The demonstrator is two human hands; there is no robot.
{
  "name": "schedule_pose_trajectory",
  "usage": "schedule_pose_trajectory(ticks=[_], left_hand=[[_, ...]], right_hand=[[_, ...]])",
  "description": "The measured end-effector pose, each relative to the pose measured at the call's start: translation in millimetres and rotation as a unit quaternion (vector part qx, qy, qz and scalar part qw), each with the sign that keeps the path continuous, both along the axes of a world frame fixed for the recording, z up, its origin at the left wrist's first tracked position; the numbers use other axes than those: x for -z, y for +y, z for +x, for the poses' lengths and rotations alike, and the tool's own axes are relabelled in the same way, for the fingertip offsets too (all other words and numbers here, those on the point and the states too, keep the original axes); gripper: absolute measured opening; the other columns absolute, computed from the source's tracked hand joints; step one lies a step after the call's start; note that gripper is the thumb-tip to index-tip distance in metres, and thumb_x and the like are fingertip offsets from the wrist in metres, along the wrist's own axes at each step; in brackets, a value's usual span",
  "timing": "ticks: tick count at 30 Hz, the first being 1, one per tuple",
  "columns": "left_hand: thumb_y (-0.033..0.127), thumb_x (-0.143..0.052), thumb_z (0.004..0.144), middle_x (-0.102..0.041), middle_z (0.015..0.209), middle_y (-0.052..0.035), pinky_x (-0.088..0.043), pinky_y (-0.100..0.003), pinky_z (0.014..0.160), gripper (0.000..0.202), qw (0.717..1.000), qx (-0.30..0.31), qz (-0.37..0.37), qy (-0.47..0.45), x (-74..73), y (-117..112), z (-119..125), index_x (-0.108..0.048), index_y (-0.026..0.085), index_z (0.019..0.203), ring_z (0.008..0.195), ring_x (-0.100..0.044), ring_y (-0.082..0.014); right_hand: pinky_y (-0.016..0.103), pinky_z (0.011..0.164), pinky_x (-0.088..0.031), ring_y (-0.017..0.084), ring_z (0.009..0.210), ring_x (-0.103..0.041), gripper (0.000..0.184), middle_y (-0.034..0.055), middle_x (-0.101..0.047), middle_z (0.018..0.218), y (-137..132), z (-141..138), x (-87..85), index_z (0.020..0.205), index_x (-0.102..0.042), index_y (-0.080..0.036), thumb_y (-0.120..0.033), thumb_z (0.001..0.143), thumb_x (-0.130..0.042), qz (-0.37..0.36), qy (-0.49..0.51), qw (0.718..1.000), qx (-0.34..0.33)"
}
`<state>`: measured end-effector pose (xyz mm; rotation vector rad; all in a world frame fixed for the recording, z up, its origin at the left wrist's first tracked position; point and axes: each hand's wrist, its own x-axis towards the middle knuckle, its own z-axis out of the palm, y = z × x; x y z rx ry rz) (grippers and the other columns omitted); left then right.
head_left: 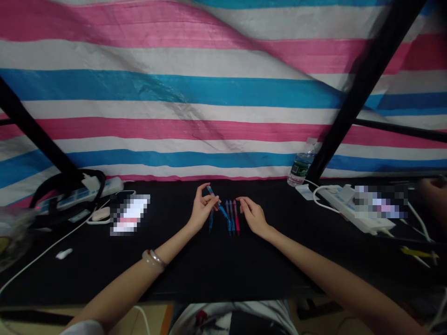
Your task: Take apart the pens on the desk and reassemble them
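My left hand [203, 204] pinches a blue pen [221, 209] between thumb and fingers, its lower end slanting down to the right over the table. Below that hand lies a darker blue pen [211, 221], partly covered by the fingers. Two blue pens [232, 218] and a pink-red pen [236, 217] lie side by side, roughly parallel, in front of me. Just right of the pink-red pen rests my right hand [253, 216], fingers curled, the index fingertip close to the pen's top. Whether anything is inside its fingers is hidden.
On the black table [223, 270], a blurred-out phone [131, 214] and a white earbud [64, 254] lie left. Power strips [363, 214] with white cables sit on both sides. A water bottle [301, 167] stands at the back right. Another person's hand [433, 195] shows at far right.
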<state>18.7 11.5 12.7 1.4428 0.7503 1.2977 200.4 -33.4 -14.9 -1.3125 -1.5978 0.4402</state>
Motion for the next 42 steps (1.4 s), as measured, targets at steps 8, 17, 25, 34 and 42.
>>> schedule_pose_trajectory(ticks=[8, 17, 25, 34, 42], left_hand=[[0.031, -0.062, 0.074, -0.062, 0.062, 0.0019, -0.043, -0.018, 0.043, 0.057, 1.000, -0.011, 0.009, 0.001, -1.3, -1.0, -0.5, -0.033, 0.017, 0.122, 0.042, -0.052, -0.0079], [0.034, -0.061, 0.074, -0.061, 0.058, 0.0021, -0.041, -0.018, 0.042, 0.068, 1.000, 0.009, 0.000, 0.017, -3.5, -3.3, -1.2, -0.029, 0.015, 0.131, 0.040, -0.050, -0.0076], [0.035, -0.061, 0.075, -0.059, 0.055, 0.0028, -0.036, -0.016, 0.035, 0.055, 0.999, -0.028, 0.004, 0.026, -1.4, -0.5, -2.0, -0.039, 0.013, 0.120, 0.036, -0.047, -0.0071], [0.037, -0.061, 0.075, -0.058, 0.054, 0.0040, -0.034, -0.014, 0.033, 0.051, 0.999, -0.032, -0.003, 0.030, -1.4, 0.0, -1.9, -0.039, 0.015, 0.116, 0.034, -0.046, -0.0062], [0.039, -0.060, 0.075, -0.058, 0.053, 0.0047, -0.030, -0.014, 0.031, 0.054, 0.999, -0.038, -0.013, 0.032, -1.0, -0.9, -0.3, -0.037, 0.016, 0.118, 0.031, -0.046, -0.0059]], right_hand=[[0.023, 0.058, -0.039, 0.014, 0.064, -0.054, 0.035, -0.0002, -0.056, 0.065, -0.2, -0.1, -0.7, 0.101, -0.059, -0.022, -0.039, 0.091, -0.030, 0.005, -0.001, 1.000, -0.002], [0.023, 0.054, -0.038, 0.014, 0.060, -0.053, 0.035, 0.0000, -0.056, 0.064, 0.7, 0.8, 0.5, 0.101, -0.060, -0.021, -0.040, 0.090, -0.032, 0.009, 0.004, 1.000, -0.005], [0.022, 0.054, -0.038, 0.013, 0.059, -0.053, 0.033, -0.0005, -0.056, 0.065, -0.5, 0.1, -1.4, 0.101, -0.060, -0.022, -0.039, 0.090, -0.033, -0.003, 0.004, 1.000, -0.002], [0.022, 0.053, -0.038, 0.013, 0.059, -0.054, 0.034, -0.0005, -0.056, 0.063, 0.2, 0.4, -0.9, 0.100, -0.060, -0.022, -0.039, 0.090, -0.033, 0.006, -0.001, 1.000, 0.001], [0.023, 0.054, -0.039, 0.014, 0.060, -0.055, 0.033, 0.0008, -0.059, 0.069, 0.8, 0.3, 1.3, 0.101, -0.060, -0.022, -0.039, 0.089, -0.034, 0.006, -0.006, 1.000, 0.001]])
